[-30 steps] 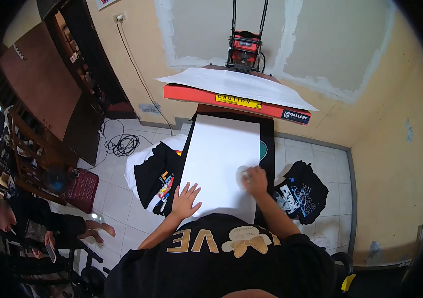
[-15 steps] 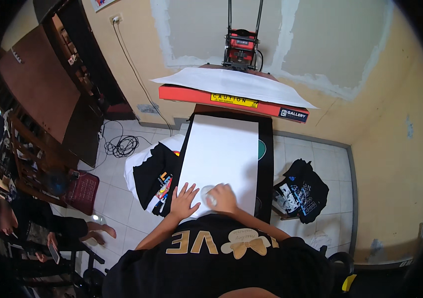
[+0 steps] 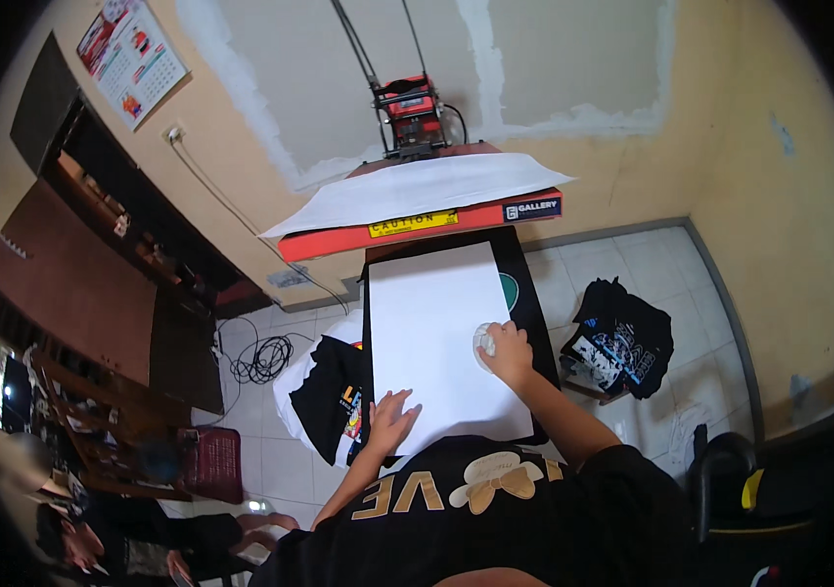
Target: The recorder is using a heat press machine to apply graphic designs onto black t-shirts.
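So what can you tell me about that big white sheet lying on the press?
The large white rectangular sheet looks like thin paper, plain and unprinted. It lies flat along the black lower bed of the heat press, covering most of it, with dark cloth showing at its edges. The left hand rests flat on its near corner, and the right hand presses a small pale pad against its right side.

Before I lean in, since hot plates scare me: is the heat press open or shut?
Open. The heat press's red upper plate is raised away behind the white sheet, where both hands rest.
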Tool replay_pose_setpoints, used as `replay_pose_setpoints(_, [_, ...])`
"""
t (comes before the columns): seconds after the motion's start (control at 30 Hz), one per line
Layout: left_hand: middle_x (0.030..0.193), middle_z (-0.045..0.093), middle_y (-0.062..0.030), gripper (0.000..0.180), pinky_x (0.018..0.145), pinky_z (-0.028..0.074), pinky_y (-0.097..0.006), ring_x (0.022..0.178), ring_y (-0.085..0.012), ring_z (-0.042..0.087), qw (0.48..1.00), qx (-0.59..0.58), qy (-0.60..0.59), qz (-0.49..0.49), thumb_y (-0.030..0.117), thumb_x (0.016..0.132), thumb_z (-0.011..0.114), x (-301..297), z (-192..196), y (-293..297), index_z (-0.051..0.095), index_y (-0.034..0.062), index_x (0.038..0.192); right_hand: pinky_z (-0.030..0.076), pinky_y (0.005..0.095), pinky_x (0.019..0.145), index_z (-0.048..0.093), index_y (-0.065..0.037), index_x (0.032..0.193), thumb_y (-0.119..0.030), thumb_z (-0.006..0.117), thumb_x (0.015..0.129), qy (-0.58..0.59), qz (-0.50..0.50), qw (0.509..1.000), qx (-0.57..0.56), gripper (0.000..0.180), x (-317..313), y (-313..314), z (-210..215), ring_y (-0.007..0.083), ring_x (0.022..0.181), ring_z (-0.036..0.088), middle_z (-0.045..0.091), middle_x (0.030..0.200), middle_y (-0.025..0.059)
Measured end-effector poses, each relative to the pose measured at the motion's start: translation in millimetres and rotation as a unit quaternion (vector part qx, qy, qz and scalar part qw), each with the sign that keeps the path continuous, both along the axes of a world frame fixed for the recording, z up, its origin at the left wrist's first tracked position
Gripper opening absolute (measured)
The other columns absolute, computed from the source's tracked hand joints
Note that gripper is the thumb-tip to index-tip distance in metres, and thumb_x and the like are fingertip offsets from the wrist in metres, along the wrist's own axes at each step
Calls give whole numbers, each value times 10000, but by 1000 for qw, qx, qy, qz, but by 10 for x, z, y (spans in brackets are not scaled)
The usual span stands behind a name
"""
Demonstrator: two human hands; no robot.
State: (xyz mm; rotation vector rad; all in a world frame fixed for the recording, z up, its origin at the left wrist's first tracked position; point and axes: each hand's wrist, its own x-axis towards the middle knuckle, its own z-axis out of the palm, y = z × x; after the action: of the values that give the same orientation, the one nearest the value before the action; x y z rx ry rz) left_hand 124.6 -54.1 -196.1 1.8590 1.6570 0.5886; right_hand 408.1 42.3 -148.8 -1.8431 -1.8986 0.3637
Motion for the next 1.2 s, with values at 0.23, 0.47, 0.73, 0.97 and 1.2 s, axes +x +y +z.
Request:
replay_pose_setpoints(0.23, [1219, 552, -178, 742, 959, 420, -371, 1151, -328, 521, 977, 89, -176, -76, 246, 688, 775, 636, 400, 307, 436, 7, 1303, 330, 494, 993, 456, -96, 1278, -444, 587, 851, 196, 157, 968, -23, 566, -480, -345, -314, 416, 1136, 406, 414, 1214, 238])
replay_pose_setpoints(0.47, [1033, 639, -150, 392, 830, 488, -365, 943, -298, 613, 983, 64, -13, -173, 202, 649, 758, 762, 428, 500, 660, 87, 1011, 218, 649, 1012, 487, -230, 1308, -391, 513, 899, -34, 119, 992, 2, 440, 7, -463, -398, 269, 1315, 340, 405, 1384, 86])
replay_pose_setpoints(0.73, [993, 627, -160, 381, 802, 494, -400, 920, -323, 605, 977, 89, 104, -164, 185, 628, 710, 1104, 549, 387, 641, 59, 981, 177, 663, 1020, 462, -319, 1338, -406, 526, 885, -82, 101, 991, 19, 465, 321, -660, -624, 235, 1353, 303, 360, 1451, 30])
replay_pose_setpoints(0.97, [953, 605, -118, 357, 782, 496, -393, 897, -327, 597, 960, 109, 81, -245, 196, 609, 731, 1402, 377, 249, 634, 80, 932, 161, 656, 1024, 455, -320, 1347, -393, 522, 884, -82, 121, 987, 74, 473, 437, -636, -732, 228, 1354, 302, 358, 1459, 22])
replay_pose_setpoints(1.2, [991, 601, -78, 382, 768, 480, -424, 949, -297, 566, 947, 106, 152, -261, 249, 578, 774, 1580, 397, 148, 648, 125, 917, 149, 672, 1010, 457, -301, 1344, -398, 474, 902, -91, 149, 982, 69, 453, 449, -598, -726, 225, 1358, 284, 348, 1463, 19])
